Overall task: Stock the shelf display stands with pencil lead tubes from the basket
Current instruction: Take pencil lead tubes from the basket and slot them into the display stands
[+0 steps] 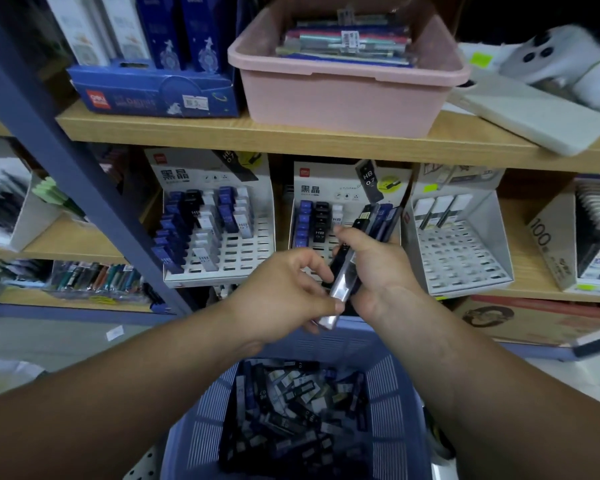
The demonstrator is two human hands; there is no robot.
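Pencil lead tubes (378,216) sit dead centre of the frame, a fanned bunch gripped in the right hand (381,268) with its fingers curled round them. The left hand (284,289) pinches the lower end of one clear tube (338,292) in that bunch, thumb and fingertips on it. Both hands are up in front of the middle display stand (312,188), where blue and black tubes fill the left columns. Just left of it, a second stand (250,244) is partly filled with blue, black and white tubes. To the right, a third stand (458,258) carries a few white tubes along its top row. All three stand on a wooden shelf (523,268). At the bottom centre, the blue basket (399,393) holds a loose heap of more tubes (291,410). Up top, a pink tub (343,91) rests on the shelf board (291,133) above the stands.
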